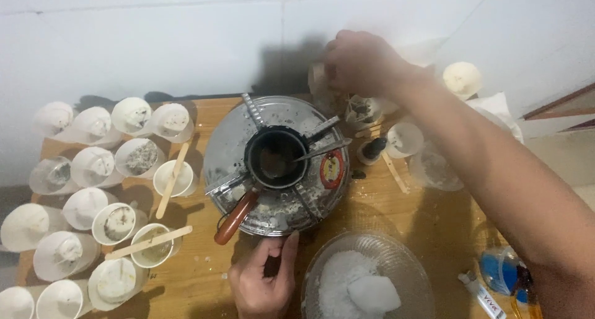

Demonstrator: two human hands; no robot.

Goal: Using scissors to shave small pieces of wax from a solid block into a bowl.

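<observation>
A round silver stove (273,164) sits mid-table with a small dark pot (276,158) on top; a metal spoon (322,148) leans in the pot. My left hand (263,279) rests at the stove's near edge, thumb up against the rim, close to the red-brown pot handle (234,218). My right hand (359,62) reaches to the far side of the table and closes around a pale cup (319,77) near the wall. A clear bowl (322,260) of white flakes and a white lump stands in front of the stove.
Many white cups (93,167) lie and stand at the left on the wooden table (198,269), two with wooden sticks (149,243) across them. More cups (404,138), a stick, a small dark bottle (372,150) and a white tube (483,297) sit at the right.
</observation>
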